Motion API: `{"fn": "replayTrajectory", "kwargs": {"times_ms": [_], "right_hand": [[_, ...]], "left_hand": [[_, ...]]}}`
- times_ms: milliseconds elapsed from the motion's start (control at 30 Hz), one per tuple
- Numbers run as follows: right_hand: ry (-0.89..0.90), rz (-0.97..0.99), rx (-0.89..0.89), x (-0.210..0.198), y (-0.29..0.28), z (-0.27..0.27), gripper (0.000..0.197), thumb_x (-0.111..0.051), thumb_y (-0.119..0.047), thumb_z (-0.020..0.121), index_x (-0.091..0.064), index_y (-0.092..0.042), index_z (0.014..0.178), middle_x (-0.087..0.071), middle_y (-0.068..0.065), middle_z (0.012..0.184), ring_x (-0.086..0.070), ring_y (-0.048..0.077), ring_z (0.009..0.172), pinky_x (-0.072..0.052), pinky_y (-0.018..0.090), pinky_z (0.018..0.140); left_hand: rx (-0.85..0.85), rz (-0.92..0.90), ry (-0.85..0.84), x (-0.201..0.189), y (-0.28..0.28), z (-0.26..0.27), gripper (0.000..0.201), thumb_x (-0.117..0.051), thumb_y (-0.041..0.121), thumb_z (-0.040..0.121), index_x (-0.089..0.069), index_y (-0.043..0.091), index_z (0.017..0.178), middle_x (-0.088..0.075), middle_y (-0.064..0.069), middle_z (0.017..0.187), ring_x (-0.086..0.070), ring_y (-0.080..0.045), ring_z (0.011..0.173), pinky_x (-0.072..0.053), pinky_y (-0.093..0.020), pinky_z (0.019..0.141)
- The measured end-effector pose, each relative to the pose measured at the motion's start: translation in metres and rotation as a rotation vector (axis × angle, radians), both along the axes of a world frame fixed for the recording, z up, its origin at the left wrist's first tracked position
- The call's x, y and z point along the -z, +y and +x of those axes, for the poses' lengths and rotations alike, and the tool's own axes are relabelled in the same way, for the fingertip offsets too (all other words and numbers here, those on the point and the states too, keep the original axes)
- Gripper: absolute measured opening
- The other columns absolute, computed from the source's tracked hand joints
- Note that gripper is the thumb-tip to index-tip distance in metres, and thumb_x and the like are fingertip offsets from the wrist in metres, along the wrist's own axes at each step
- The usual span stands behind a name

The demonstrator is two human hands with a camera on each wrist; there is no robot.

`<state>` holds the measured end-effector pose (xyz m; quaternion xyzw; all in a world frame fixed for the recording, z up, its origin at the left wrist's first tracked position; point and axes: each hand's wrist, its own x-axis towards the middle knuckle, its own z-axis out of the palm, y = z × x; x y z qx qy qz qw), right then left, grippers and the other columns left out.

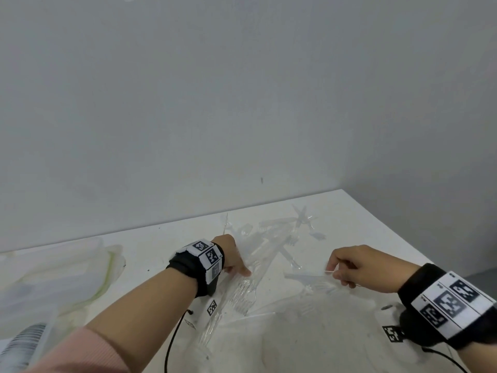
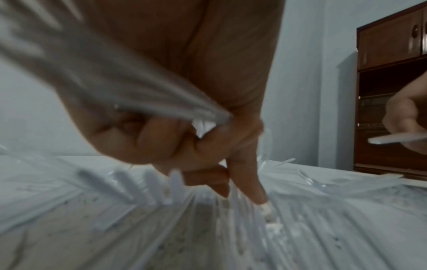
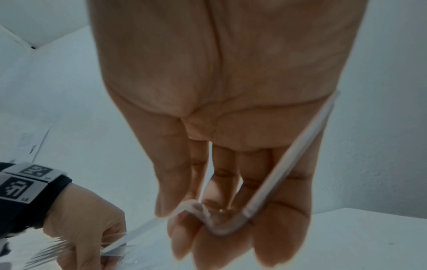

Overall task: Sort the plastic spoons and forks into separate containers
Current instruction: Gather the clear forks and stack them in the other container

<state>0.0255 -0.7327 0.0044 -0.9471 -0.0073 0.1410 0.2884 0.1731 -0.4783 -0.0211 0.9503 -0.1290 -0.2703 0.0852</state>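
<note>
Light was soft, even and cool in all three views, with no hard shadows on the pale grey wall [image 1: 242, 103] or the white tabletop [image 1: 363, 219]. The head view bowed straight edges near its borders. The clear plastic cutlery pile [image 1: 269, 238] nearly vanished against the table, marked only by faint glints. The left wrist view was heavily smeared, the bundled clear forks [image 2: 129, 87] streaked by motion blur. In the right wrist view the near palm was soft-focused and dim

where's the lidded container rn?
Head view, far left: the clear lidded container sits on the white table beside the left forearm, left of the cutlery pile.
</note>
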Motion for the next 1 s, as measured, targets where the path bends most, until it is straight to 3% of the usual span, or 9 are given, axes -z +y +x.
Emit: {"fn": "replayTrajectory", "kwargs": {"times_ms": [133,233,300,367,433,767,833,900,1000], "right_hand": [[0.013,-0.038,-0.017,-0.006,0.0,0.011,0.013,-0.054,-0.015,0.096,-0.064,-0.022,0.101,-0.061,-0.009,0.068,-0.055,-0.001,0.057,-0.041,0.008,0.058],[0.03,-0.094,-0.042,-0.01,-0.001,0.023,0.015,-0.052,-0.016,0.097,-0.063,-0.023,0.103,-0.061,-0.009,0.072,-0.056,0.002,0.059,-0.043,0.01,0.061],[0.03,-0.128,-0.053,-0.012,-0.002,0.033,0.014,-0.052,-0.017,0.097,-0.061,-0.027,0.098,-0.062,-0.009,0.073,-0.058,0.002,0.059,-0.046,0.012,0.066],[0.035,-0.138,-0.059,-0.014,-0.002,0.043,0.013,-0.052,-0.016,0.097,-0.061,-0.026,0.097,-0.061,-0.009,0.072,-0.058,0.003,0.06,-0.044,0.011,0.064],[0.039,-0.139,-0.069,-0.017,0.001,0.052,0.011,-0.053,-0.016,0.097,-0.061,-0.022,0.099,-0.061,-0.009,0.07,-0.058,0.003,0.059,-0.043,0.011,0.061],[0.182,-0.174,-0.018,-0.016,0.026,0.112,0.02,-0.045,-0.006,0.094,-0.058,-0.014,0.107,-0.063,-0.005,0.073,-0.053,0.011,0.055,-0.045,0.021,0.057],[0.199,-0.22,-0.034,-0.009,0.038,0.12,0.018,-0.056,-0.023,0.094,-0.063,-0.008,0.101,-0.063,-0.004,0.073,-0.052,0.011,0.055,-0.045,0.02,0.054],[0.179,-0.305,-0.065,0.0,0.049,0.127,0.027,-0.061,-0.035,0.091,-0.064,-0.01,0.081,-0.064,-0.005,0.072,-0.051,0.009,0.055,-0.043,0.017,0.05],[0.205,-0.353,-0.078,0.013,0.061,0.136,0.032,-0.068,-0.038,0.085,-0.06,-0.014,0.065,-0.065,-0.003,0.069,-0.053,0.009,0.053,-0.043,0.016,0.051]], "left_hand": [[-0.061,-0.137,0.062,-0.007,0.01,-0.003,0.025,-0.079,0.037,0.079,-0.066,0.017,0.087,-0.056,0.01,0.047,-0.047,-0.007,0.048,-0.037,-0.016,0.049],[-0.068,-0.248,0.241,-0.011,0.02,-0.003,0.017,-0.07,0.033,0.088,-0.067,0.018,0.082,-0.072,0.002,0.083,-0.053,-0.007,0.058,-0.04,-0.014,0.05],[-0.064,-0.309,0.304,-0.011,0.026,-0.002,0.017,-0.063,0.03,0.093,-0.067,0.018,0.081,-0.075,-0.001,0.097,-0.054,-0.014,0.072,-0.045,-0.018,0.062],[-0.063,-0.38,0.314,-0.01,0.031,-0.002,0.019,-0.058,0.023,0.097,-0.063,0.013,0.081,-0.075,-0.001,0.087,-0.059,-0.014,0.074,-0.048,-0.02,0.068],[-0.113,-0.512,0.346,-0.01,0.035,-0.001,0.016,-0.056,0.014,0.098,-0.059,0.007,0.084,-0.073,-0.004,0.078,-0.065,-0.014,0.071,-0.05,-0.019,0.061],[-0.48,-1.09,0.41,-0.023,0.048,0.008,0.009,-0.053,-0.009,0.093,-0.06,-0.008,0.099,-0.073,-0.021,0.09,-0.074,-0.024,0.079,-0.06,-0.026,0.066],[-0.551,-1.181,0.396,-0.022,0.052,0.01,0.015,-0.053,-0.013,0.091,-0.059,-0.01,0.105,-0.073,-0.022,0.092,-0.074,-0.025,0.082,-0.061,-0.026,0.066],[-0.592,-1.236,0.387,-0.02,0.056,0.011,0.018,-0.054,-0.014,0.09,-0.058,-0.011,0.107,-0.072,-0.022,0.096,-0.074,-0.025,0.083,-0.06,-0.026,0.063],[-0.627,-1.239,0.386,-0.016,0.064,0.011,0.02,-0.056,-0.014,0.088,-0.06,-0.01,0.108,-0.072,-0.023,0.1,-0.074,-0.025,0.084,-0.059,-0.025,0.062]]}}
